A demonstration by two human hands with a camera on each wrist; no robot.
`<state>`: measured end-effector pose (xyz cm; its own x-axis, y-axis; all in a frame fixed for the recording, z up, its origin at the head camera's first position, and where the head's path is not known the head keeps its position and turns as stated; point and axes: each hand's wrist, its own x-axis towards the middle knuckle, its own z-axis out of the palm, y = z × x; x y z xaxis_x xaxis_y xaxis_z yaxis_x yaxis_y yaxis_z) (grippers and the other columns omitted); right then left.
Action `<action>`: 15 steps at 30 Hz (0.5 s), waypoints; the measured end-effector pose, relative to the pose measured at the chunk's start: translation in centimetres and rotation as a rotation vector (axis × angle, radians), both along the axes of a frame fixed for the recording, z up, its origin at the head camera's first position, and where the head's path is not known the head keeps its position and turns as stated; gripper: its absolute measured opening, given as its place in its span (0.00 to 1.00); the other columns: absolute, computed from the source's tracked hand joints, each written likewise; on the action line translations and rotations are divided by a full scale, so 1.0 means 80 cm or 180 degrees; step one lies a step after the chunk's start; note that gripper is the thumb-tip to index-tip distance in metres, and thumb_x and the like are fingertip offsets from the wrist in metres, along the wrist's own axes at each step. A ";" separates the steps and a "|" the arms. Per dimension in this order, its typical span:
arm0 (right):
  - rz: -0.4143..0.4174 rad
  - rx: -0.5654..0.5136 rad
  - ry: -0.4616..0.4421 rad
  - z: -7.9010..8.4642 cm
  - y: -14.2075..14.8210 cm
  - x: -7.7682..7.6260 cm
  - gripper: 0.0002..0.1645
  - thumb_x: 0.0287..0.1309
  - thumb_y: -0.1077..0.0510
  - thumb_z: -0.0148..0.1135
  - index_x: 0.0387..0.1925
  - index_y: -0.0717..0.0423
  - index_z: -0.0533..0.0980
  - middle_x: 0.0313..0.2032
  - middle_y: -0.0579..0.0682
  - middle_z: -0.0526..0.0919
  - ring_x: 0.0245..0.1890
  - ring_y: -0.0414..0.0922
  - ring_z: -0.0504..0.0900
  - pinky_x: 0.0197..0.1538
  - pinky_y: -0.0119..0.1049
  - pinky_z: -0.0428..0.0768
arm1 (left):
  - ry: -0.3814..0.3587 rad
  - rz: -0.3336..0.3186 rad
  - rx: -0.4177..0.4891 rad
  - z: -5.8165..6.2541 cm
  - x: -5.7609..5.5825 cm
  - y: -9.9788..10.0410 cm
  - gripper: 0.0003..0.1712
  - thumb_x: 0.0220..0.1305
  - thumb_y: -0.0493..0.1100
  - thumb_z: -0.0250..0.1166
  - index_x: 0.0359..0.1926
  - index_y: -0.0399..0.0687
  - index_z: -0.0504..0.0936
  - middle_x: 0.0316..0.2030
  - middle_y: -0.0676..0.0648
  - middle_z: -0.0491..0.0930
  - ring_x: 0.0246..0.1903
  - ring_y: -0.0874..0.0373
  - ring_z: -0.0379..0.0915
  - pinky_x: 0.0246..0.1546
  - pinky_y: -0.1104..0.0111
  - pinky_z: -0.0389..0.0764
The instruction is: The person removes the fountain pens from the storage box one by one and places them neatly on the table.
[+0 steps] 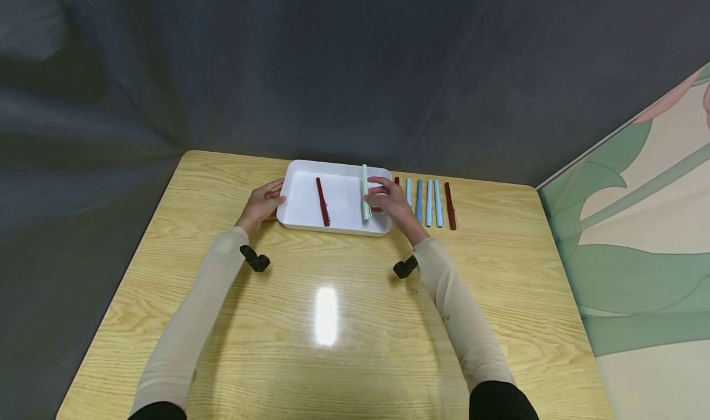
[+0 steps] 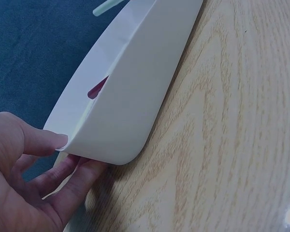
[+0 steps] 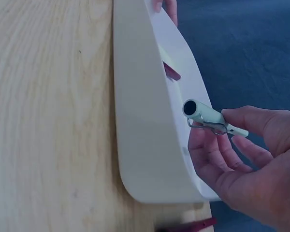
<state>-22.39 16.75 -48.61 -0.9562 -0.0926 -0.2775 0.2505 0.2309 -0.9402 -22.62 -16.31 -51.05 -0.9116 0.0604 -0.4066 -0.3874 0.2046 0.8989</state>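
Note:
A white tray [image 1: 302, 218] lies near the table's far edge. My left hand [image 1: 263, 203] grips its left end; in the left wrist view the thumb presses on the rim and the fingers [image 2: 82, 181] are under the corner. My right hand [image 1: 389, 199] pinches a pale green pen [image 1: 365, 189] between thumb and fingers over the tray's right part. In the right wrist view this pen [image 3: 210, 116] shows a wire clip and a dark round end towards the camera. A dark red pen [image 1: 322, 201] lies inside the tray, left of the green one.
Right of the tray, several pens lie in a row: light blue ones [image 1: 439, 204], a darker blue one [image 1: 419, 201] and dark red ones [image 1: 450, 206]. A dark cloth [image 1: 355, 68] hangs behind the table [image 1: 377, 346]. A patterned panel [image 1: 638, 235] stands at the right.

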 end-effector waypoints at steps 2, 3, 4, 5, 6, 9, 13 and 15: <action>-0.0044 0.0014 0.0024 0.003 0.005 -0.002 0.31 0.69 0.65 0.66 0.72 0.57 0.72 0.46 0.51 0.80 0.36 0.38 0.82 0.44 0.39 0.87 | -0.0010 -0.0001 0.0018 0.001 0.000 -0.001 0.34 0.79 0.36 0.57 0.81 0.58 0.64 0.73 0.38 0.71 0.65 0.40 0.75 0.48 0.60 0.86; -0.0065 0.0007 0.0047 0.004 0.008 -0.003 0.32 0.69 0.65 0.66 0.72 0.57 0.72 0.46 0.51 0.80 0.36 0.38 0.82 0.43 0.38 0.87 | -0.0012 -0.0003 0.0032 0.001 0.000 -0.001 0.34 0.79 0.36 0.57 0.81 0.58 0.64 0.73 0.37 0.71 0.65 0.39 0.75 0.48 0.61 0.86; -0.0095 -0.0020 0.0065 0.004 0.011 -0.004 0.32 0.68 0.66 0.66 0.72 0.57 0.72 0.46 0.51 0.80 0.35 0.38 0.82 0.41 0.36 0.86 | -0.0015 -0.0004 0.0036 0.001 0.000 -0.001 0.34 0.79 0.36 0.57 0.81 0.58 0.64 0.73 0.38 0.71 0.65 0.40 0.75 0.47 0.61 0.86; -0.0119 -0.0050 0.0084 0.005 0.013 -0.005 0.33 0.68 0.66 0.66 0.72 0.57 0.72 0.46 0.51 0.80 0.35 0.37 0.83 0.41 0.35 0.86 | -0.0011 -0.0007 0.0043 0.001 0.000 -0.001 0.35 0.79 0.36 0.57 0.81 0.58 0.64 0.73 0.38 0.71 0.65 0.40 0.75 0.47 0.62 0.86; -0.0149 -0.0079 0.0117 0.005 0.016 -0.006 0.32 0.68 0.66 0.66 0.72 0.58 0.72 0.45 0.50 0.80 0.35 0.37 0.83 0.40 0.34 0.85 | -0.0009 -0.0003 0.0045 0.001 0.000 -0.001 0.35 0.79 0.36 0.57 0.81 0.58 0.64 0.72 0.38 0.71 0.65 0.40 0.75 0.46 0.63 0.86; -0.0149 -0.0098 0.0217 0.007 0.023 -0.006 0.33 0.69 0.66 0.65 0.73 0.58 0.72 0.44 0.49 0.81 0.35 0.35 0.83 0.39 0.30 0.84 | 0.0017 -0.0011 0.0037 0.001 0.000 -0.001 0.35 0.79 0.36 0.57 0.81 0.58 0.64 0.72 0.37 0.71 0.65 0.39 0.75 0.44 0.64 0.86; -0.0086 -0.0052 0.0289 0.011 0.033 -0.003 0.34 0.71 0.65 0.63 0.75 0.56 0.69 0.44 0.49 0.80 0.37 0.36 0.82 0.44 0.31 0.84 | 0.0045 -0.0023 0.0026 0.000 0.000 -0.001 0.35 0.79 0.36 0.57 0.81 0.57 0.63 0.73 0.36 0.70 0.65 0.38 0.74 0.44 0.64 0.86; -0.0099 -0.0084 0.0261 0.012 0.040 -0.001 0.35 0.72 0.64 0.63 0.77 0.55 0.67 0.45 0.50 0.79 0.38 0.37 0.82 0.48 0.34 0.84 | 0.0048 -0.0032 0.0026 0.000 0.001 -0.001 0.34 0.79 0.36 0.57 0.81 0.57 0.63 0.73 0.36 0.71 0.65 0.38 0.75 0.43 0.65 0.86</action>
<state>-22.51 19.92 -47.61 -0.9782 -0.0689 -0.1960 0.1790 0.1992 -0.9635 -22.57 -16.37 -51.06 -0.9170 0.0729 -0.3923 -0.3717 0.2010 0.9063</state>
